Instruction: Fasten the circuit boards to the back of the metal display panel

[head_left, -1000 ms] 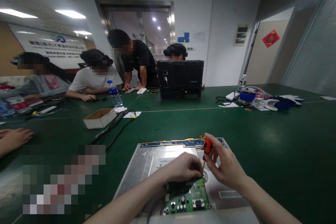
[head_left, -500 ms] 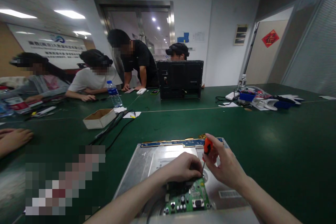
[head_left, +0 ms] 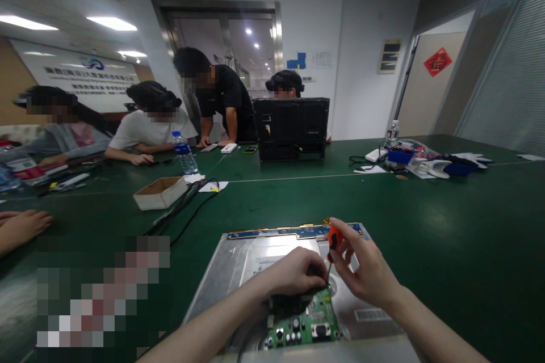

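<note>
My right hand grips a small screwdriver with an orange and black handle. Its thin shaft slants down to the upper edge of a green circuit board. Close beside the tip, my left hand has its thumb and fingers pinched together at the board's top corner; whatever lies between them is hidden. The board sits on the silver metal back of a flat display panel, which lies on the table. A narrow blue circuit strip runs along the panel's far edge.
Black cables lie left of the panel, near an open cardboard box and a water bottle. A black monitor housing stands across the green table. Several people sit or lean around it; another person's hand rests at left.
The screwdriver handle has shifted slightly left and turned in my right fingers, showing more of its black part. My left hand keeps its place on the board.
</note>
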Available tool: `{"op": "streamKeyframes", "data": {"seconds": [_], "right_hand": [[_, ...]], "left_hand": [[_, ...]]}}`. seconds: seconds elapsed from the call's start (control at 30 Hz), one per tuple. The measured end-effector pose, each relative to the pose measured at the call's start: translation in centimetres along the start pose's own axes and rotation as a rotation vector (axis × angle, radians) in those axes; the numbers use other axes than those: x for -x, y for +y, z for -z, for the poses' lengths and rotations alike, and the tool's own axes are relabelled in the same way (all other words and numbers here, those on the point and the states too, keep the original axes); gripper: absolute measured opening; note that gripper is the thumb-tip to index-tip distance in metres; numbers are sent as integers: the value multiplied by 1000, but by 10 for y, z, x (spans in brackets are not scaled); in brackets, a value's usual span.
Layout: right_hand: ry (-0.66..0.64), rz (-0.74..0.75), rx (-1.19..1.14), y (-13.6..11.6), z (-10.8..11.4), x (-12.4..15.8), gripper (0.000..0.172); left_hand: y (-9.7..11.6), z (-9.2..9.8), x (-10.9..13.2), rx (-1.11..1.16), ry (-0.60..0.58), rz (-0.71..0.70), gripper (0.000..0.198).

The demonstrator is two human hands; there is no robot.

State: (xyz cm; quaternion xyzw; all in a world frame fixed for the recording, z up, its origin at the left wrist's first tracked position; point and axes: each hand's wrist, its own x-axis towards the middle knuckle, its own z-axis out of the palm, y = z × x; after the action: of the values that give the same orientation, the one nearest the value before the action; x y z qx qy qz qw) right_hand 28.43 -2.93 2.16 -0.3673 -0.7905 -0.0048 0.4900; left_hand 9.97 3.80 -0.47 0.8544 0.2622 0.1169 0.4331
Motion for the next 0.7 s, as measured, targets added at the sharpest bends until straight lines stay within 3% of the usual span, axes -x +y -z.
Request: {"op": "streamKeyframes", "data": {"seconds": [0.33,0.7], "right_hand": [[58,16,94,7,-6,4,52],[-21,24,32,0,1,0,57]], "left_hand": [[-1,1,0,-10,-17,-14,14],[-1,0,1,-4,0,-8,13]]}}
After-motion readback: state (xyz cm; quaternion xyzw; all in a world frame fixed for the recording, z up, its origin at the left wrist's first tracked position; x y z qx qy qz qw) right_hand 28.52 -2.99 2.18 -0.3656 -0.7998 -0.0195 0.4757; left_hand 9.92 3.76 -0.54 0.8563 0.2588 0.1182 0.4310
